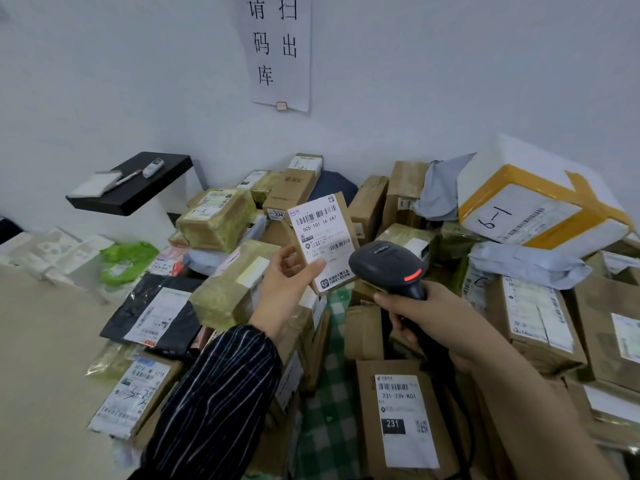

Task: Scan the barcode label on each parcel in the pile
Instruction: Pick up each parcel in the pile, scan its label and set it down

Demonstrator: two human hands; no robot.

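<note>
Okay, left hand (287,284) pinches a small brown parcel (323,244) at its lower left, thumb lying on the face, and holds it up above the pile (218,220). Right hand (427,318) is wrapped round the handle of a black handheld scanner (384,261). A red light shows on the scanner's back, and its head sits just beside the parcel's lower right corner.

Risks, as a judgement:
- The scanner head sits very near the label (317,220) and off to one side, so the beam may miss the top barcode or catch the second, lower one.
- The thumb tip is near the lower barcode and could block it.
- The grip is a light pinch, so the parcel could twist or drop.
- Many labels lie face up below, so a stray read is possible.

Readable text:
- Held label: "505 101 16 6A7", and lower down "101 16".
- Brown box (405,420) near the right forearm: "231-239-K01" and "231".
- White foam box (540,209) with yellow tape: handwritten "6-1".
- Small sticker (277,214): "334".
- Wall sheet (278,50): 请扫码出库.
</note>
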